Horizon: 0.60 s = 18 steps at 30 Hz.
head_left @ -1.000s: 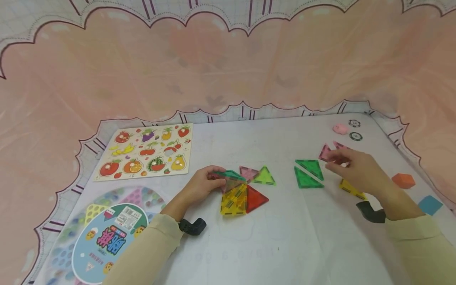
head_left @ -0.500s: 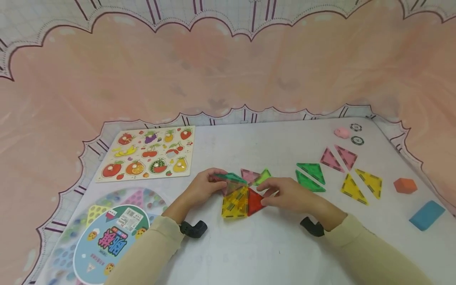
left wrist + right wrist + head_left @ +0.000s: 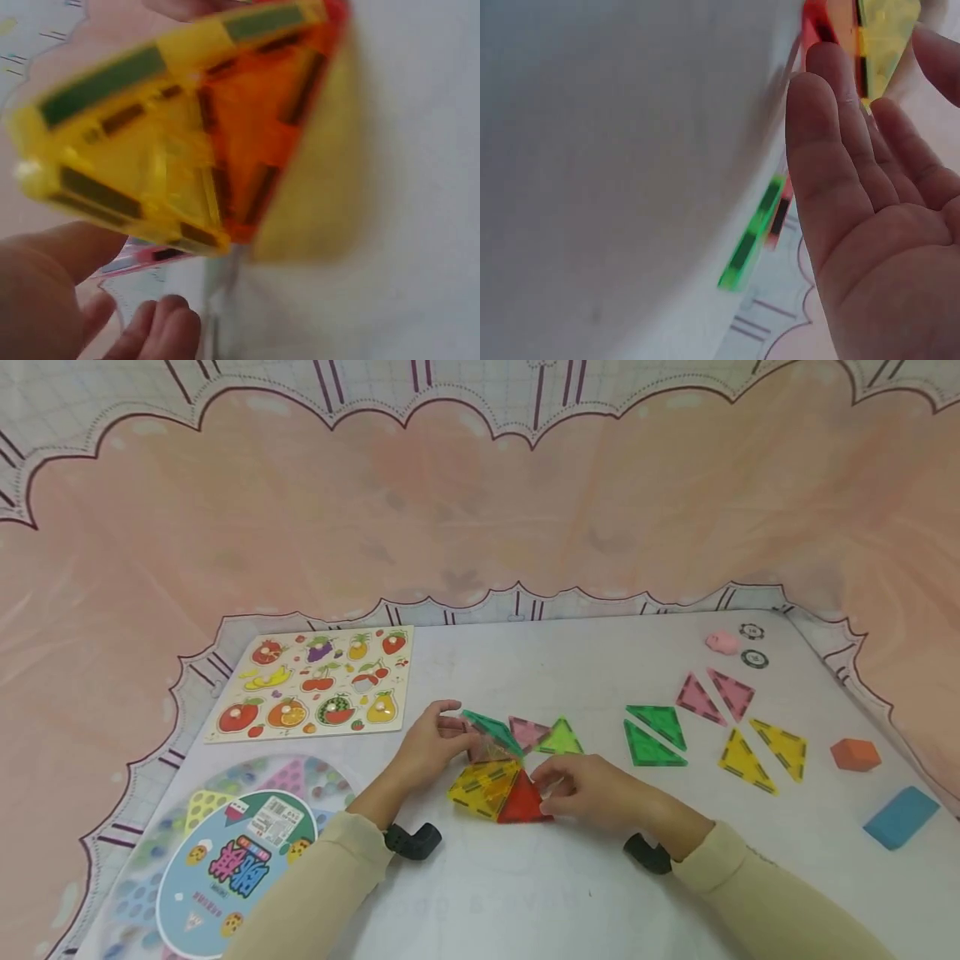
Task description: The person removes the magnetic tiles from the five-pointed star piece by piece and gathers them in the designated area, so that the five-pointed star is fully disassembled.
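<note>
A small raised build of see-through magnetic tiles stands between the hands, with a yellow tile [image 3: 480, 785] in front, a red triangle [image 3: 522, 802] at the right and a green tile [image 3: 491, 730] tilted up behind. My left hand [image 3: 423, 750] is at the build's left rear, fingers loosely bent. In the left wrist view its thumb [image 3: 82, 251] lies beside a pink tile edge [image 3: 154, 255], a gap between thumb and fingers. My right hand [image 3: 592, 789] stands at the red triangle, fingertips right at its edge. Fairly straight fingers [image 3: 814, 127] show in the right wrist view.
A pink triangle [image 3: 528, 732] and light green triangle [image 3: 561, 739] lie behind the build. Green [image 3: 654, 750], pink [image 3: 701, 700] and yellow triangles [image 3: 744, 764] lie right. Fruit puzzle board [image 3: 405, 693] and round game box [image 3: 174, 893] are left; orange [image 3: 855, 755] and blue blocks [image 3: 900, 817] far right.
My right hand has come left from the loose triangles to the build. The build has turned clockwise as seen from above, its red triangle swinging toward the front. My left fingers have spread somewhat.
</note>
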Tool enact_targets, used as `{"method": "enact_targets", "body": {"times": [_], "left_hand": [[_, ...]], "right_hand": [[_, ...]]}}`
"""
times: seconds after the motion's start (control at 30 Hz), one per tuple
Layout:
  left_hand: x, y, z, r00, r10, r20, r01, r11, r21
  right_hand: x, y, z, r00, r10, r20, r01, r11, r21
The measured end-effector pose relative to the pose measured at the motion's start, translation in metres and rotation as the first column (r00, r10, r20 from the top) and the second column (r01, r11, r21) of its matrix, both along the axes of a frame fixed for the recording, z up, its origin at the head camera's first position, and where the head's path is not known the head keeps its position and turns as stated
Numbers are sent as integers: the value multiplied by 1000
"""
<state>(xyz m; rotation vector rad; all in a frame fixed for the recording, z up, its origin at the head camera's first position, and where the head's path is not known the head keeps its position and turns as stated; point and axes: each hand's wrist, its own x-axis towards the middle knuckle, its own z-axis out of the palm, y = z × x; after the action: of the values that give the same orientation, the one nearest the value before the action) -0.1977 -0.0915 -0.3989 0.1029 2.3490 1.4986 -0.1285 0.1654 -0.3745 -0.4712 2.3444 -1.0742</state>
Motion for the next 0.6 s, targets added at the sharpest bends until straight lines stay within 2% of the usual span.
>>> {"method": "enact_targets", "body": {"times": [0.07,0.13,0.23,0.3,0.37,0.47,0.6], "left_hand": [[5,-5,5,1000,3,-4,-3,999,-52],[13,-12,10,1000,-27,10,28,995,-94],[28,-24,17,992,-110,56,116,985,-125],[38,-28,20,981,-181,71,189,975,-115],[45,-29,23,972,-226,68,232,967,-104],[52,-25,24,972,-233,34,236,965,-117],[56,-23,24,983,-181,15,181,970,-162]], "right_hand": [[2,-2,-1,999,32,17,-32,999,-15],[4,-4,-2,998,56,18,-56,998,-20],[7,-7,-1,998,66,21,-66,998,-20],[8,-7,-1,998,61,17,-61,998,-9],[9,-7,0,998,60,11,-60,998,-6],[8,-6,0,998,60,4,-60,998,6],[3,-3,1,999,32,-24,-32,999,35]]}}
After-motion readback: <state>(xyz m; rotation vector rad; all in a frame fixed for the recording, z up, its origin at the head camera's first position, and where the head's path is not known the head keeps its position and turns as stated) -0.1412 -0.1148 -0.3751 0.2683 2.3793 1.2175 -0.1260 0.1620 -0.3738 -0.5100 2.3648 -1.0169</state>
